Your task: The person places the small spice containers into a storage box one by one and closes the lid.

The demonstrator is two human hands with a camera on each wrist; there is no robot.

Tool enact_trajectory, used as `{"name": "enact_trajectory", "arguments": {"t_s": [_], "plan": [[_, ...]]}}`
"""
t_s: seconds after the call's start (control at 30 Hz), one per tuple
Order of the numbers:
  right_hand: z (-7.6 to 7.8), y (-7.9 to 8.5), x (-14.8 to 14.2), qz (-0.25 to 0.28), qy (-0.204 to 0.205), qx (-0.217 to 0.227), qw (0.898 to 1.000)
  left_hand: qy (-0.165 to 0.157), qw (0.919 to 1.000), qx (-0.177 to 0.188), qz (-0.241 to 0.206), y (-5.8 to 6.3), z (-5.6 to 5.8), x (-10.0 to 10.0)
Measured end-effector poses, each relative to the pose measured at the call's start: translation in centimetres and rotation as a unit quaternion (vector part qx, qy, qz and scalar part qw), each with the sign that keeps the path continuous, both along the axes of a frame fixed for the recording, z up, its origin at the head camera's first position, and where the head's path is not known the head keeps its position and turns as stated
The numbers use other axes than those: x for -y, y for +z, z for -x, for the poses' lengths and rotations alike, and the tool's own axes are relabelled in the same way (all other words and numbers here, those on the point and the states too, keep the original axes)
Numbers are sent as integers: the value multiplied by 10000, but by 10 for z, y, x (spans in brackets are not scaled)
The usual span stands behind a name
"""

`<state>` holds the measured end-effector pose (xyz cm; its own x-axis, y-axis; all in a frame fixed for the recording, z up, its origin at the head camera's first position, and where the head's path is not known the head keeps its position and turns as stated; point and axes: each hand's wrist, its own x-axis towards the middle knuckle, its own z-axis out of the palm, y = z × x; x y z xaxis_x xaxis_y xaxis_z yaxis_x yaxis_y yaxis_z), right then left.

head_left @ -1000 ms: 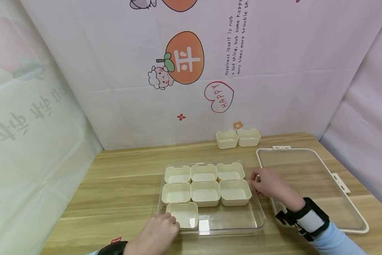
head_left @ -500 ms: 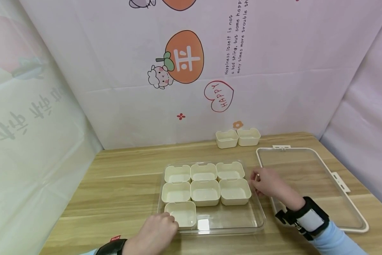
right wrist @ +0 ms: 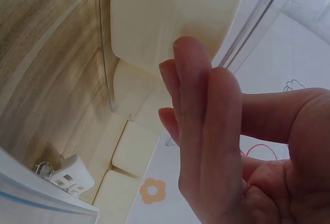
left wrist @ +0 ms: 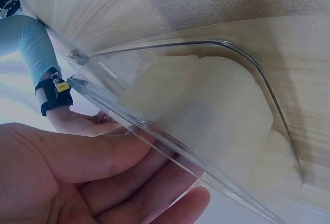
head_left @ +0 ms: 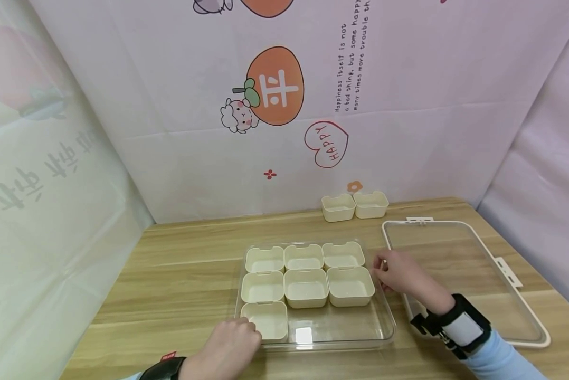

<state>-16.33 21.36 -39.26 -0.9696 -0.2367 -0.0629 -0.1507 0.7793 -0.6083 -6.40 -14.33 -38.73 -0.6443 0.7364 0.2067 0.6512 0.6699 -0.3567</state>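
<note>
A clear plastic tray (head_left: 343,345) stands on the table with two full rows of cream storage boxes (head_left: 305,287). One more cream box (head_left: 269,320) sits alone in its front left corner. My left hand (head_left: 225,345) pinches that box's near edge; in the left wrist view its thumb and fingers (left wrist: 170,182) overlap the tray's clear wall. At the tray's right side, my right hand (head_left: 400,272) grips the wall near the back. Its fingers (right wrist: 193,95) are long and close together in the right wrist view, right at the clear edge.
Two cream boxes (head_left: 354,206) stand side by side at the table's back edge, against the printed cloth (head_left: 194,174). A clear lid (head_left: 460,279) with a white frame and clips lies right of the tray, partly under the right forearm.
The front left box has slid a little to the left inside the tray, and my left hand has moved left with it. My right hand has stayed in place.
</note>
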Motion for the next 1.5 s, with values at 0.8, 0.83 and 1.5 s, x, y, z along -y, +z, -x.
{"name": "enact_trajectory", "arguments": {"t_s": [0.8,0.83,1.5], "plan": [[0,1,1,47,-3,39,10000,261,9983,487,157,7,0,4],[1,1,1,52,-5,41,10000,266,9980,566,133,7,0,4],[0,-2,-1,-5,-33,21,10000,20,9886,866,-1229,35,34,-12]]}}
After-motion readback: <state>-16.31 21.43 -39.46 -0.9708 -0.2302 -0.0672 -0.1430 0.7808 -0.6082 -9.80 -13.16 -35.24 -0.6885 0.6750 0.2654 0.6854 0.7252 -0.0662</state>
